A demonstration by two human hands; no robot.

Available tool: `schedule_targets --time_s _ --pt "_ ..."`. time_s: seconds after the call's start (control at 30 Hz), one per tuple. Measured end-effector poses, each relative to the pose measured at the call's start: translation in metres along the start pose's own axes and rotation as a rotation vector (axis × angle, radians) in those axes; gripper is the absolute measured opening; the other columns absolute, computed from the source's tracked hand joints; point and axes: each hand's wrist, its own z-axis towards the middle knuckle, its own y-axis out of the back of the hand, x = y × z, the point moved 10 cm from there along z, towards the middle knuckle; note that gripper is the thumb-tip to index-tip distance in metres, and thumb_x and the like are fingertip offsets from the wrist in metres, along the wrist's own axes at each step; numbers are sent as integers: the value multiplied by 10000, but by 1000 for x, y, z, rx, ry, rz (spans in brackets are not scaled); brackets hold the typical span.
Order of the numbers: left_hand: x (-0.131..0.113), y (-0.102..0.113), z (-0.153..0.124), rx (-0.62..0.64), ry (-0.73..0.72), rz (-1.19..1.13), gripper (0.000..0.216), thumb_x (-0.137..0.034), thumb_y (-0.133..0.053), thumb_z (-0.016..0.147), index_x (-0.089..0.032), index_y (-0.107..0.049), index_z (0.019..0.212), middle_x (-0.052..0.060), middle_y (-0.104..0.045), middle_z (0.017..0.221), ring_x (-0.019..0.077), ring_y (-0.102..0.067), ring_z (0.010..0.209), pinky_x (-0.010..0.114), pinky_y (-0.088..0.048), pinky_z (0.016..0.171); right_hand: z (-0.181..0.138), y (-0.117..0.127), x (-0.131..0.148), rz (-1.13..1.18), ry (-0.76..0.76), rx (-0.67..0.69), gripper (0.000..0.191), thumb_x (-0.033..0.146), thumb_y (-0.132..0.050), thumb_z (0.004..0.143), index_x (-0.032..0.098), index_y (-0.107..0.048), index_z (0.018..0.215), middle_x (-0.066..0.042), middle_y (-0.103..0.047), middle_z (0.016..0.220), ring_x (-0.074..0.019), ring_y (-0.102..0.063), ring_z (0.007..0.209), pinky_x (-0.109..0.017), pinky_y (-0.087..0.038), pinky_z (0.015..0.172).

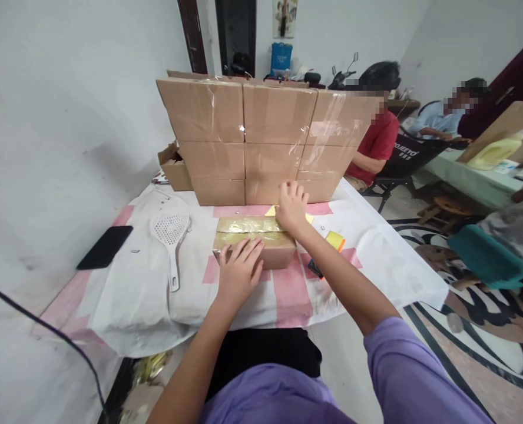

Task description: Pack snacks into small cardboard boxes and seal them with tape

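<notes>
A small cardboard box [275,257] with shiny clear tape along its top lies on the cloth-covered table in front of me. My left hand [240,272] rests on the near left part of its top, fingers stretched out and slightly spread. At the far right end of the box is my right hand [291,207], its fingers extended and a little bent. That palm covers the box's far right corner. A yellow piece with an orange edge [334,239] lies beside my right forearm, which partly hides a dark blue item [314,269].
A folded-out wall of taped cardboard [275,144] stands at the back of the table. Leftward lie a white slotted skimmer [170,235] and a black phone [105,247]. An open carton [176,172] sits behind. A person in red [380,141] is beyond the cardboard.
</notes>
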Motion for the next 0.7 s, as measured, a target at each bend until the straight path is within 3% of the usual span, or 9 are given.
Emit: schedule_targets --time_s 0.07,0.13,0.2,0.27,0.3,0.37,0.47,0.57,0.7 --pt "0 0 -6 10 -21 -3 464 -243 -479 1006 -279 -512 1468 75 -589 1488 263 -489 1405 523 -121 1220 -6 -6 -26 189 -56 177 426 296 -647 902 108 -562 1275 -215 -564 1332 -354 -520 1231 -594 -382 1071" --pt "10 4 -13 -42 4 7 465 -279 -535 987 -304 -533 1451 83 -586 1490 292 -451 1436 566 -89 1230 -31 -17 -32 418 1 415 559 428 -673 890 160 -536 1360 -167 -563 1392 -319 -537 1279 -523 -417 1101" --pt "41 13 -24 -201 154 -7 520 -376 -646 924 -278 -559 1427 133 -499 1558 364 -338 1500 627 -95 1225 -64 -19 -29 528 115 524 861 513 -767 797 239 -387 1519 -135 -359 1603 -326 -364 1472 -511 -322 1202" --pt "85 13 -40 -355 378 -182 747 -478 -728 842 -224 -463 1492 192 -336 1641 403 -273 1524 626 -209 1216 -94 -18 -29 531 160 494 1192 520 -850 705 265 -131 1621 -139 -92 1702 -341 -119 1575 -524 -193 1262" --pt "107 2 -46 -360 473 -351 863 -518 -736 822 -209 -371 1540 211 -300 1650 392 -322 1505 586 -304 1197 -106 -20 -31 522 159 460 1304 509 -875 676 262 -21 1631 -151 -6 1707 -343 -34 1587 -530 -155 1272" --pt "136 -33 -52 -256 601 -692 902 -583 -701 828 -210 -306 1548 205 -442 1561 341 -516 1382 498 -463 1113 -122 -27 -35 516 122 390 1402 464 -895 656 256 101 1621 -178 34 1697 -342 31 1588 -535 -148 1272" --pt "155 -60 -54 -136 663 -844 744 -659 -667 817 -190 -498 1369 159 -655 1296 326 -640 1218 460 -529 1042 -132 -36 -39 538 73 330 1391 391 -889 656 255 110 1614 -202 -93 1655 -356 -45 1579 -555 -182 1259" --pt "166 -46 -48 -200 672 -751 645 -711 -674 768 -190 -606 1143 129 -708 1123 340 -667 1134 469 -543 1001 -131 -24 -33 562 116 267 1363 397 -899 630 251 38 1610 -201 -224 1570 -375 -180 1538 -565 -225 1242" --pt "151 -12 1 -287 562 -714 598 -702 -710 730 -198 -633 1041 98 -717 1039 349 -675 1071 481 -546 956 -125 37 -24 592 233 125 1295 360 -877 634 291 -7 1590 -166 -244 1521 -350 -283 1491 -507 -321 1216"
